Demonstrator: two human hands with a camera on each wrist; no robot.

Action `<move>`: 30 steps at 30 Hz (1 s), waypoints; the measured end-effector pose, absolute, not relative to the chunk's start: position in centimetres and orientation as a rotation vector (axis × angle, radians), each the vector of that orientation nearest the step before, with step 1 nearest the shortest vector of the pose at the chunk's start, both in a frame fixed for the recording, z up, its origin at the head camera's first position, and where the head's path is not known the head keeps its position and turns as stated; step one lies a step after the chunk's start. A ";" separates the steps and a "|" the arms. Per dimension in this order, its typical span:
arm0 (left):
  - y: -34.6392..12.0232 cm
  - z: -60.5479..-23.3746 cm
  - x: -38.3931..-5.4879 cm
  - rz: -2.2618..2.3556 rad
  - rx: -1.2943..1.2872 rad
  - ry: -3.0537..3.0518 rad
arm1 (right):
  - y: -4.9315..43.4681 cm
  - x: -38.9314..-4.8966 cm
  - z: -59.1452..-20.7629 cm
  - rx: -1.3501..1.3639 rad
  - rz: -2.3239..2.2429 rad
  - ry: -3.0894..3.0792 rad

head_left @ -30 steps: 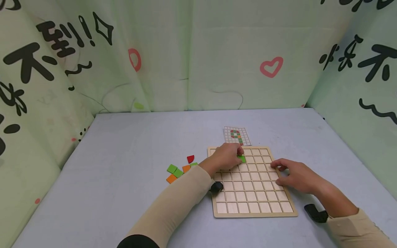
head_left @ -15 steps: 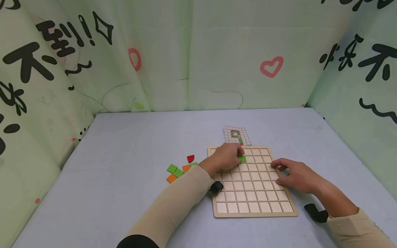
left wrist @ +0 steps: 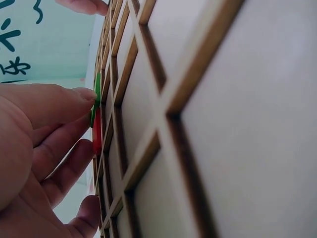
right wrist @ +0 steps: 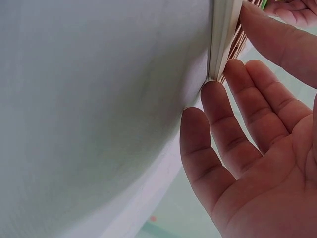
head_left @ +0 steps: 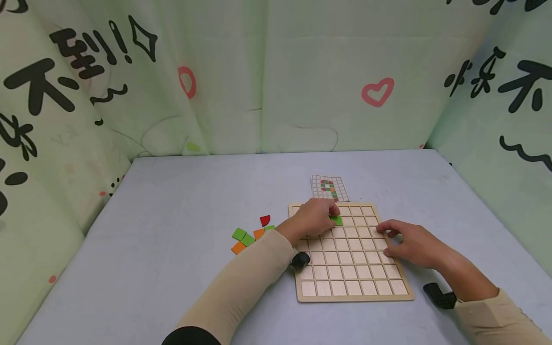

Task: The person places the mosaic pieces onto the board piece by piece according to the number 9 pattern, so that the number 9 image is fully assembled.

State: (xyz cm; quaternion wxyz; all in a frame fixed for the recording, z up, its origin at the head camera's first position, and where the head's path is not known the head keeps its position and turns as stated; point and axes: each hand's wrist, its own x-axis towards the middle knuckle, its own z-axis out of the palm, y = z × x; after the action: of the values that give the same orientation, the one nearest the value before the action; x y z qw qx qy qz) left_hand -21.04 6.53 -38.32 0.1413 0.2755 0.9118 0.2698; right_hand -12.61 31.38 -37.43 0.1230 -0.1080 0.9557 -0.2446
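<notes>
My left hand point(head_left: 316, 218) is over the upper part of a wooden grid board point(head_left: 355, 298), pinching a green square tile point(head_left: 337, 221) between thumb and fingers. In the left wrist view that green tile point(left wrist: 97, 88) is tilted slightly against the grid, and a red piece point(left wrist: 97, 131) lies just beside it under the fingers; the head view hides the red piece behind my hand. At the board's right edge, my right hand point(head_left: 414, 244) rests with relaxed, slightly bent fingers. The right wrist view has its thumb and fingertips touching the board's rim point(right wrist: 225, 42).
Left of the board lie loose tiles: a red quarter-round point(head_left: 265, 220), green squares point(head_left: 239, 234) and orange squares point(head_left: 238, 247), partly behind the left sleeve point(head_left: 241, 278). A printed pattern card point(head_left: 319, 191) lies beyond the board's far edge on the pale tablecloth point(head_left: 172, 215).
</notes>
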 end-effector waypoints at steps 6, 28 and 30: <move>6.4 -38.5 -21.2 0.792 0.813 2.620 | 31.3 -12.6 -37.4 -0.308 -0.709 2.789; 6.2 -38.7 -21.3 0.895 0.758 2.559 | 31.4 -12.6 -37.5 -0.305 -0.696 2.798; 6.1 -38.5 -21.3 0.910 0.749 2.550 | 31.4 -12.7 -37.5 -0.309 -0.693 2.797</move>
State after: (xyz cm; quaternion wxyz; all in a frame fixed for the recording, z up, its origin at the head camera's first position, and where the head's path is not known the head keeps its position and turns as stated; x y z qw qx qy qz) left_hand -21.31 6.08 -38.53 0.1656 0.2631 0.8952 0.3194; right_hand -12.66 31.41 -37.48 0.1212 -0.1060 0.9580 -0.2374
